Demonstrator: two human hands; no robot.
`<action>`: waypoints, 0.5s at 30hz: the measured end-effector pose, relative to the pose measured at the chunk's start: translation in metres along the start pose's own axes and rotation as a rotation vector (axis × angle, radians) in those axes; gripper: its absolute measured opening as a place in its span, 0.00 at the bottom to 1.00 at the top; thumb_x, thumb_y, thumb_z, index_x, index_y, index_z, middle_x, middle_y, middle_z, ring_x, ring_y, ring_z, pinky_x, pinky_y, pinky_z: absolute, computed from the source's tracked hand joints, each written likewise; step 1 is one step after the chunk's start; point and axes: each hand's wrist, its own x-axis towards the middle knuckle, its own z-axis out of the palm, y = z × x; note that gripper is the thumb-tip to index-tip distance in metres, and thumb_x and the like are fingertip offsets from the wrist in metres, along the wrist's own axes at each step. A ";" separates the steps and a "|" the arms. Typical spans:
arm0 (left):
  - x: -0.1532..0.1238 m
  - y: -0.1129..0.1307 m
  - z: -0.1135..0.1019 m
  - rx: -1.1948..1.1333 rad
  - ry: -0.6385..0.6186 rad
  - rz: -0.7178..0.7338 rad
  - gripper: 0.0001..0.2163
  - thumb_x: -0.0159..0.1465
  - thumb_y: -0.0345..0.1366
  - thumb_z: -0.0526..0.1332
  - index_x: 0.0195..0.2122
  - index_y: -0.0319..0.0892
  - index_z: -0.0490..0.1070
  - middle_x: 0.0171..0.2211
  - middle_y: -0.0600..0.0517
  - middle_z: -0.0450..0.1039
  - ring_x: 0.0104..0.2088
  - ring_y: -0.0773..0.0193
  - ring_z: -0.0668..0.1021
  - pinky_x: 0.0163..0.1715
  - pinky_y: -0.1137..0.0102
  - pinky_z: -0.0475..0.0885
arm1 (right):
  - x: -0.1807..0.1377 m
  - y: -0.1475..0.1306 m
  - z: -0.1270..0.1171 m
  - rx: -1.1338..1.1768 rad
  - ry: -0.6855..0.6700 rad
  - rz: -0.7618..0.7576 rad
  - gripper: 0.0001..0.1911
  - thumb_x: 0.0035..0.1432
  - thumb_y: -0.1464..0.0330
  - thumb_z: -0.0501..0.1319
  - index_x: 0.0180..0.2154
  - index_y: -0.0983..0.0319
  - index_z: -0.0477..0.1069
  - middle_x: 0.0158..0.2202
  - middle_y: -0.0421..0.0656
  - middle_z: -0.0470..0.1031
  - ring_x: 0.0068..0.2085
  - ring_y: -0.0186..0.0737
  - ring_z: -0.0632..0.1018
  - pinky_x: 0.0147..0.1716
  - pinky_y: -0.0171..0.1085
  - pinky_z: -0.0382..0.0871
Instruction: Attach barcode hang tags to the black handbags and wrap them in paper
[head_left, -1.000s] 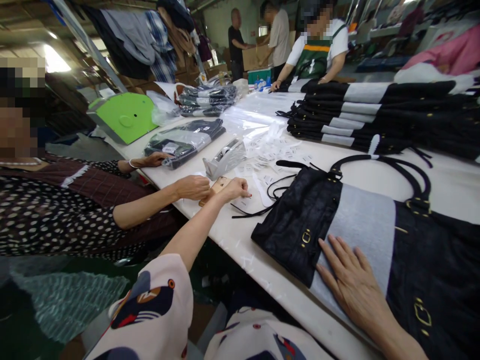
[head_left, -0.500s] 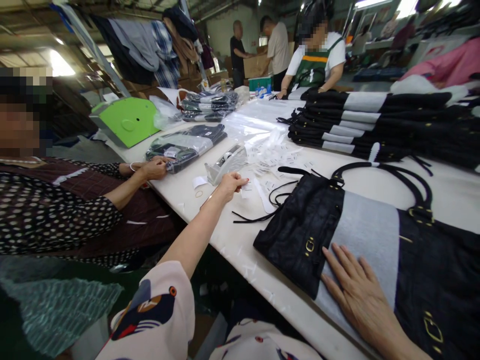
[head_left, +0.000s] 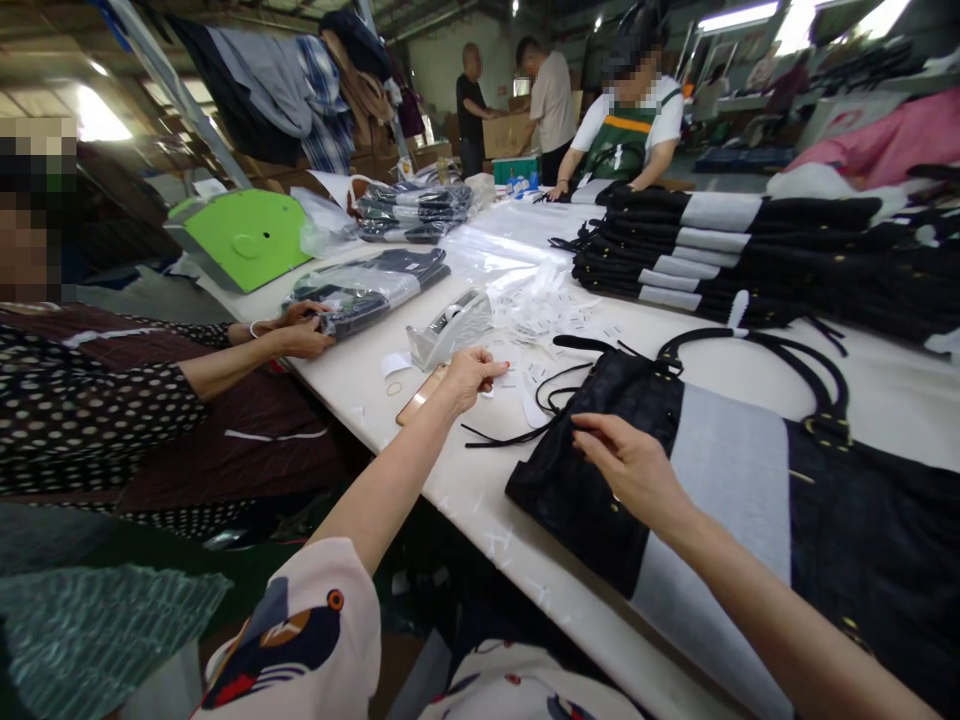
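Note:
A black bag with a grey band point(head_left: 720, 470) and gold buckles lies flat on the white table point(head_left: 465, 480) in front of me. My right hand point(head_left: 630, 465) hovers over its black left part, fingers loosely stretched toward the left, holding nothing. My left hand point(head_left: 471, 375) reaches out beyond the bag's thin black straps point(head_left: 517, 425), its fingers pinched together on a small white label at the edge of the scattered white labels point(head_left: 544, 315). A gold-cased phone point(head_left: 420, 394) lies just beside my left wrist.
A tape dispenser point(head_left: 450, 330) stands behind my left hand. A seated person at the left holds a plastic-wrapped bag point(head_left: 367, 290). A stack of black-and-grey bags point(head_left: 750, 250) fills the far right. A green case point(head_left: 240, 235) and three people stand at the far end.
My right hand lifted off the grey band and moved up-left over the bag's black part. My left hand stayed near the labels. The person at the left drew both hands onto the wrapped bag.

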 end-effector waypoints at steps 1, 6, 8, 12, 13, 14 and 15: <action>-0.001 0.000 -0.001 -0.005 0.006 0.003 0.19 0.34 0.34 0.70 0.19 0.40 0.57 0.15 0.59 0.62 0.14 0.73 0.66 0.11 0.78 0.54 | 0.010 -0.005 0.013 0.153 -0.014 0.092 0.14 0.51 0.64 0.58 0.40 0.60 0.69 0.40 0.46 0.73 0.34 0.41 0.76 0.33 0.41 0.74; -0.005 0.003 -0.009 -0.021 0.026 0.016 0.18 0.34 0.33 0.70 0.19 0.40 0.58 0.15 0.59 0.63 0.14 0.73 0.65 0.12 0.77 0.55 | 0.043 -0.023 0.067 0.648 0.017 0.382 0.34 0.40 0.71 0.64 0.51 0.58 0.56 0.50 0.49 0.65 0.25 0.32 0.76 0.26 0.37 0.74; -0.006 0.001 -0.012 -0.037 0.030 0.023 0.18 0.34 0.33 0.70 0.19 0.40 0.58 0.15 0.59 0.63 0.14 0.73 0.66 0.12 0.77 0.56 | 0.049 -0.028 0.080 0.711 -0.003 0.426 0.37 0.39 0.73 0.65 0.52 0.57 0.53 0.46 0.47 0.68 0.23 0.31 0.75 0.23 0.36 0.73; -0.006 -0.004 -0.014 -0.063 0.021 0.015 0.19 0.35 0.34 0.70 0.19 0.40 0.57 0.14 0.60 0.62 0.13 0.73 0.65 0.12 0.77 0.56 | 0.056 -0.028 0.094 0.801 -0.072 0.472 0.25 0.39 0.77 0.63 0.42 0.63 0.61 0.28 0.39 0.73 0.25 0.33 0.76 0.27 0.34 0.73; -0.007 -0.005 -0.015 -0.066 0.022 0.010 0.19 0.35 0.34 0.70 0.19 0.40 0.57 0.14 0.60 0.62 0.13 0.74 0.65 0.12 0.77 0.55 | 0.057 -0.026 0.096 0.819 -0.073 0.471 0.23 0.38 0.78 0.63 0.40 0.64 0.62 0.26 0.38 0.73 0.26 0.33 0.76 0.30 0.34 0.73; -0.007 -0.006 -0.015 -0.065 0.025 0.007 0.19 0.36 0.34 0.70 0.19 0.40 0.57 0.14 0.60 0.61 0.13 0.74 0.64 0.11 0.77 0.55 | 0.057 -0.024 0.097 0.833 -0.068 0.463 0.21 0.38 0.79 0.62 0.38 0.64 0.62 0.25 0.38 0.73 0.27 0.33 0.76 0.32 0.34 0.73; -0.008 -0.007 -0.015 -0.062 0.033 0.004 0.19 0.36 0.34 0.70 0.19 0.40 0.57 0.13 0.61 0.61 0.12 0.74 0.64 0.11 0.77 0.55 | 0.057 -0.022 0.098 0.844 -0.057 0.454 0.22 0.38 0.79 0.63 0.38 0.64 0.62 0.26 0.38 0.74 0.28 0.33 0.77 0.34 0.35 0.73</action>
